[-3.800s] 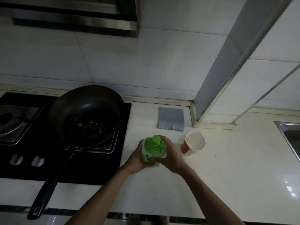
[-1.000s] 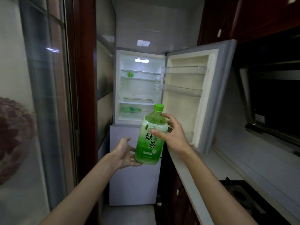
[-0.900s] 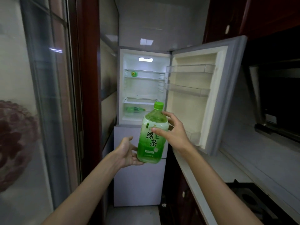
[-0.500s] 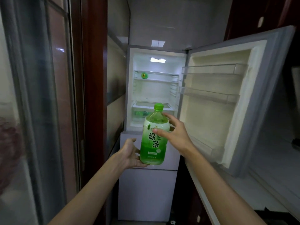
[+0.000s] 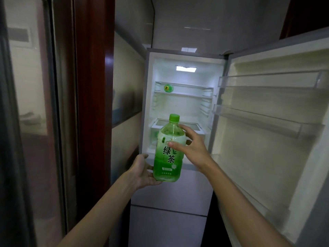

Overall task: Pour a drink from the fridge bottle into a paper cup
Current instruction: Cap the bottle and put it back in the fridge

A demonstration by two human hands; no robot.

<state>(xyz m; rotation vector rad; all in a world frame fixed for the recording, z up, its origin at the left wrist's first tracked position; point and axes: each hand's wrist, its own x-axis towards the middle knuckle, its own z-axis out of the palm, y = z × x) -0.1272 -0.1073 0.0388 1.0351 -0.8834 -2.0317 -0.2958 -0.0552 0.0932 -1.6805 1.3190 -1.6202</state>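
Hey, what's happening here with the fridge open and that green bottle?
A person stands before the open fridge, holding a green tea bottle upright in both hands. The left hand supports it at the base, and the right hand grips its side near the shoulder. The green cap is on. The fridge door is swung wide, its racks empty. Another green item sits on the top shelf. No cup is in view.

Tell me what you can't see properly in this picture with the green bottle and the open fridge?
- Head view: the drawer low in the fridge sits behind the green bottle, so its contents are unclear.
- The small green thing on the top shelf is too small to identify.
- The left hand palm is hidden under the bottle.
- The right hand fingers partly cover the label.
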